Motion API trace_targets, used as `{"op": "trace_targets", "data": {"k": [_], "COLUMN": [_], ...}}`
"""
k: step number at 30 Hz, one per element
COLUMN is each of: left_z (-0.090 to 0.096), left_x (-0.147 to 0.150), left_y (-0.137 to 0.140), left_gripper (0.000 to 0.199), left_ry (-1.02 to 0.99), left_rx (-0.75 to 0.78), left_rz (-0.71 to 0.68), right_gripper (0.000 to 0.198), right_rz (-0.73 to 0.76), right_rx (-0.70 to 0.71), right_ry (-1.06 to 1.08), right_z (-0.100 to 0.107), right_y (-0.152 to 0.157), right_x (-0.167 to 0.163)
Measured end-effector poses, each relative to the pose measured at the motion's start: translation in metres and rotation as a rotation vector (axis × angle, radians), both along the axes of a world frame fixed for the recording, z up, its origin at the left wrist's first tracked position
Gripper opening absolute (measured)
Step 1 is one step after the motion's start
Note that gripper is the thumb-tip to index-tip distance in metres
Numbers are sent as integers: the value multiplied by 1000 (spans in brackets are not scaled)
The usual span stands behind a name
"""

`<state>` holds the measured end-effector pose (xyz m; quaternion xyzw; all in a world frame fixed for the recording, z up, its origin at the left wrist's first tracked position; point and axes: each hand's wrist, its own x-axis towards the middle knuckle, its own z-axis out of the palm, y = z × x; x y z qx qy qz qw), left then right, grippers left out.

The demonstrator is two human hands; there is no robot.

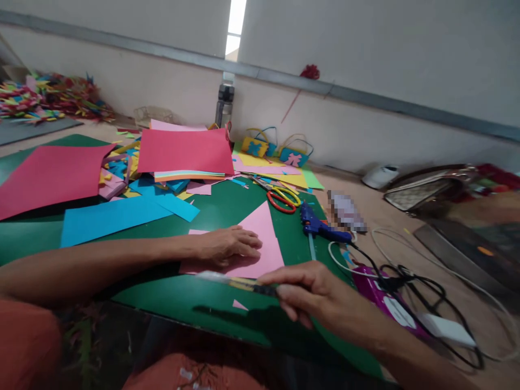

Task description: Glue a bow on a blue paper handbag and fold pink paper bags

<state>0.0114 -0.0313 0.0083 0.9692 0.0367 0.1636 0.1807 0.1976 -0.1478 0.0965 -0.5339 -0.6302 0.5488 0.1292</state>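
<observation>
My left hand (227, 245) lies flat on a pink sheet of paper (264, 230), fingers stretched out and holding nothing. Part of the sheet is hidden under that hand. In my right hand (311, 292) is a cutter knife (244, 283) with a yellow and dark handle, its pale blade blurred and pointing left along the paper's near edge. A small pink scrap (240, 305) rests on the green table mat (174, 295) just below the knife. Scissors (282, 197) with red and yellow handles lie beyond the pink paper.
A blue glue gun (320, 225) and its cable lie to the right, near a purple power strip (390, 303). Red sheets (184, 151) are stacked behind, and blue paper (114, 216) lies at left. Small paper bags (293, 157) stand by the wall near a bottle (224, 105).
</observation>
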Motion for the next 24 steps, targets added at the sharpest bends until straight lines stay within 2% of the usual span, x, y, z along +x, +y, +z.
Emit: {"op": "trace_targets", "data": {"k": [2, 4, 6, 7, 10, 13, 16, 20, 24], "left_z": [1, 3, 6, 7, 9, 7, 4, 4, 8], "left_x": [-1, -3, -5, -6, -7, -7, -7, -5, -3], "left_y": [-2, -5, -8, -9, -12, -13, -13, -15, -21], "left_gripper": [22, 29, 42, 46, 46, 46, 46, 40, 27], "left_ry": [-15, 0, 42, 70, 127, 133, 124, 93, 67], "left_rx": [15, 42, 65, 71, 66, 63, 76, 118, 209], "left_rz": [-17, -23, -16, -10, 2, 12, 8, -32, -96], "right_gripper": [39, 42, 46, 48, 47, 36, 28, 39, 50], "right_rz": [-147, -316, -324, -268, -278, -252, -191, -157, -146], "right_rx": [204, 424, 561, 608, 644, 670, 654, 616, 606], "right_ry": [-57, -228, -618, -870, -1060, -1089, -1023, -888, -827], "right_z": [10, 11, 4, -1, -17, -27, -29, -30, -35], "right_y": [10, 26, 43, 50, 62, 61, 63, 84, 104], "right_x": [14, 26, 34, 36, 37, 31, 25, 19, 12]}}
